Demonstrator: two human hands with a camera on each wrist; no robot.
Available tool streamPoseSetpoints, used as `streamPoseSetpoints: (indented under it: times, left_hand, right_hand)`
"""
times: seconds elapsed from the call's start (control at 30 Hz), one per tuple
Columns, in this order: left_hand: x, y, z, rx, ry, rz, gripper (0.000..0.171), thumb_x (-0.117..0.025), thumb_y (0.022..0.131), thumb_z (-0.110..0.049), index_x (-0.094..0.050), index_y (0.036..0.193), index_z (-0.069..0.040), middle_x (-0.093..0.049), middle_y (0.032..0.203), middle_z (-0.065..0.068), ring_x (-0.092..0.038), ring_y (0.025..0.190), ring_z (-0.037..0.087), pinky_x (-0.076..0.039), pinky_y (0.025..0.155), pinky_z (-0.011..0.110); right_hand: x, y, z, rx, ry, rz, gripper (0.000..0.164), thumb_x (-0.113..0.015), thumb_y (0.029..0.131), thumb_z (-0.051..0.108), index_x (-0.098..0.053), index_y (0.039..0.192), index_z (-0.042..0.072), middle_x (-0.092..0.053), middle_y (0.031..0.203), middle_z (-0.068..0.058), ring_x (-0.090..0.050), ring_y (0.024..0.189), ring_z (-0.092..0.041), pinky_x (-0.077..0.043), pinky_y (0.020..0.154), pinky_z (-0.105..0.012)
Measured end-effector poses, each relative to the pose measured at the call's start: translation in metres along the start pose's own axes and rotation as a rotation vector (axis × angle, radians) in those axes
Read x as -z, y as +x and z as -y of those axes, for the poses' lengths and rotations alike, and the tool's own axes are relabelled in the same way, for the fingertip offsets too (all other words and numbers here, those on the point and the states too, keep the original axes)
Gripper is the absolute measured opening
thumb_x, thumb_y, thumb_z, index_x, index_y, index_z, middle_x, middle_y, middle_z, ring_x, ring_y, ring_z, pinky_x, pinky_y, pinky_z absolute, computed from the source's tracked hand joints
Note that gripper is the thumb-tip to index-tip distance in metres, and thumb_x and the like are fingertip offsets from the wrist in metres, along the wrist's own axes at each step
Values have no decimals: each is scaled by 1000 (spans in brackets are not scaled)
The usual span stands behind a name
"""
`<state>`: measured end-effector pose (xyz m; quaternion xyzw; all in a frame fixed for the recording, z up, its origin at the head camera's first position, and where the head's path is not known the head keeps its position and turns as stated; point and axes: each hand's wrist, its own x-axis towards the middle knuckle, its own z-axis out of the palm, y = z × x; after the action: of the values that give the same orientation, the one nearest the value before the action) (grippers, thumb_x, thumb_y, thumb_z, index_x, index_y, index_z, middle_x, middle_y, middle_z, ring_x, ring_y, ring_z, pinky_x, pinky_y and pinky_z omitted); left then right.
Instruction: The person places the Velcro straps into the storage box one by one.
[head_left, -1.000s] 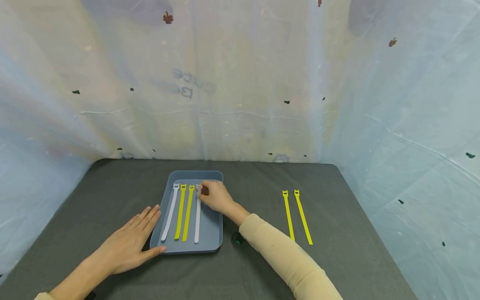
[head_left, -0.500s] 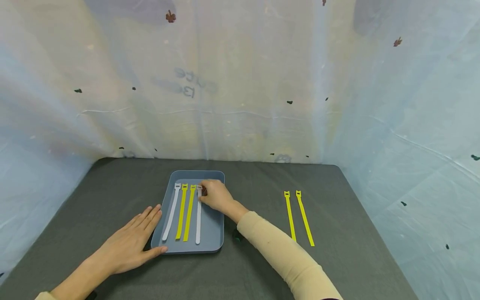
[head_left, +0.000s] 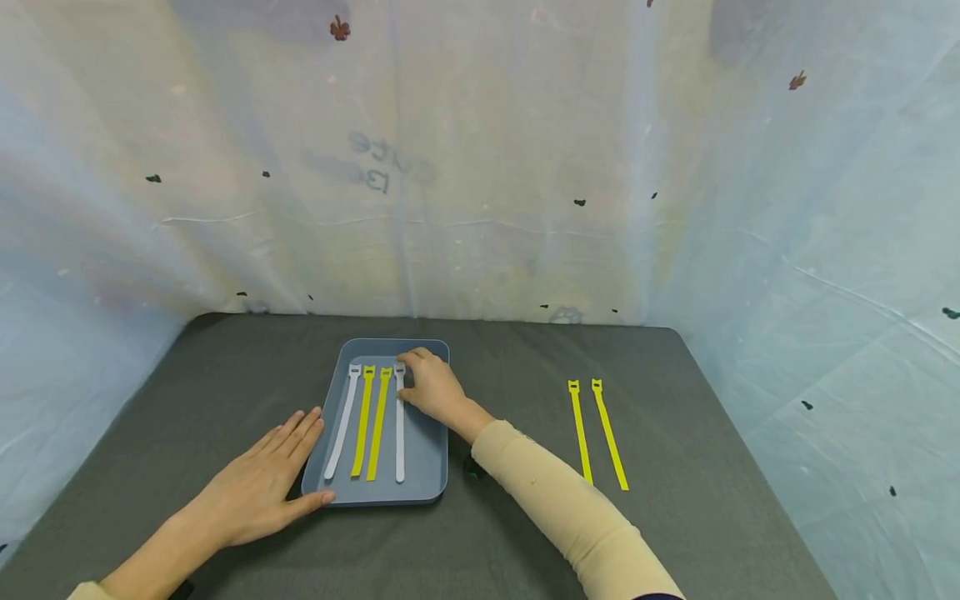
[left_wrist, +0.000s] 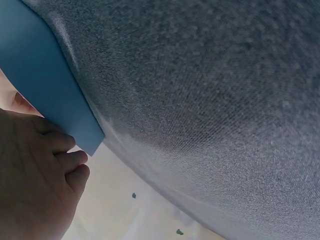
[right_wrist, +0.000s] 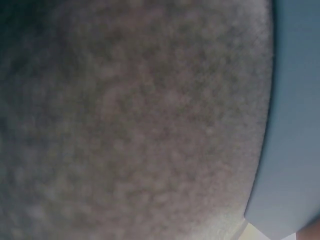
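A blue-grey tray (head_left: 423,467) lies on the dark table, holding two white cable ties and two yellow ones side by side. My left hand (head_left: 251,492) rests on the tray's left rim with straight fingers, thumb on the near edge. In the left wrist view, its fingers lie against the tray wall (left_wrist: 55,80). Over the tray's right side, my right hand (head_left: 435,390) has thumb and forefinger spread apart around the head of the right white cable tie (head_left: 400,433). At the left of the row is the other white cable tie (head_left: 342,425), beside a yellow cable tie (head_left: 363,423).
Two more yellow cable ties (head_left: 580,429) lie on the table (head_left: 510,367) right of the tray, the lower tip of one close to the right sleeve (head_left: 562,500). Translucent sheeting (head_left: 480,167) hangs behind and beside the table.
My right thumb and forefinger have parted from the head of the right white cable tie, which now shows between them. The tie's lower end has shifted slightly right. The left hand stays put.
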<state>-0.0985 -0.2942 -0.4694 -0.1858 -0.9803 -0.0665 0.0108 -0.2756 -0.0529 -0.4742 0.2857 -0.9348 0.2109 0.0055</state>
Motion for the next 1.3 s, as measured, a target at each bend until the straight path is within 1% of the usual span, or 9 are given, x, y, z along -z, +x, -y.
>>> streamPoseSetpoints:
  times: [0.13,0.33,0.53,0.73,0.83,0.93,1.07,1.2,1.3]
  left_hand:
    - [0,0,0,-2,3,-3,104,-54,94,-75,-33,160,2,-27,169,20,-29,154,42,-34,119,59]
    - [0,0,-1,-1,-3,-2,104,-54,94,-75,-34,160,2,-27,169,20,-29,154,42,-33,120,58]
    - [1,0,-1,-3,4,-5,103,-55,94,-75,-35,160,3,-28,169,20,-29,153,42,-34,119,58]
    - [1,0,-1,-2,1,-2,103,-55,95,-74,-34,160,2,-28,169,19,-29,154,42,-33,120,57]
    - [1,-1,-1,-2,3,-1,103,-55,95,-74,-34,160,2,-28,169,20,-29,154,42,-33,120,57]
    - [1,-1,-2,-4,7,-3,103,-55,95,-74,-34,160,3,-28,168,20,-30,153,42,-34,119,58]
    - [2,-1,-2,-1,6,-3,103,-56,95,-74,-34,160,3,-28,169,20,-30,153,43,-33,120,57]
    - [3,0,-2,2,0,2,103,-56,95,-74,-34,160,3,-27,169,21,-29,153,43,-31,121,56]
    - [3,0,-3,2,-5,6,103,-56,95,-74,-34,160,3,-27,169,21,-29,153,43,-31,122,56]
  right_hand:
    - [-1,0,0,3,-9,-2,61,-84,91,25,-61,146,13,-60,147,-5,-60,132,-21,-53,106,-35]
    - [-1,-1,0,-12,-11,19,61,-82,93,25,-59,148,13,-63,145,-5,-61,132,-20,-53,106,-34]
    - [0,-1,1,-6,-16,11,60,-82,93,24,-60,147,11,-65,143,-6,-62,130,-20,-54,105,-32]
    - [1,-2,2,-21,10,18,60,-82,93,23,-59,147,11,-63,144,-6,-61,132,-21,-53,106,-34]
    - [3,-4,3,-26,44,7,59,-81,93,22,-60,147,11,-63,145,-6,-62,130,-19,-54,104,-32]
    - [7,-7,3,-24,112,-15,54,-78,96,22,-61,146,11,-65,142,-8,-68,118,-19,-59,90,-28]
    - [14,-11,3,-11,223,-46,49,-73,99,21,-61,145,10,-66,138,-10,-71,105,-21,-56,72,-23]
    - [21,-16,3,-4,301,-60,47,-69,102,22,-60,147,11,-62,144,-8,-71,111,-22,-56,71,-19]
    - [28,-21,4,9,360,-70,47,-68,103,23,-59,148,12,-61,146,-6,-71,112,-22,-57,71,-19]
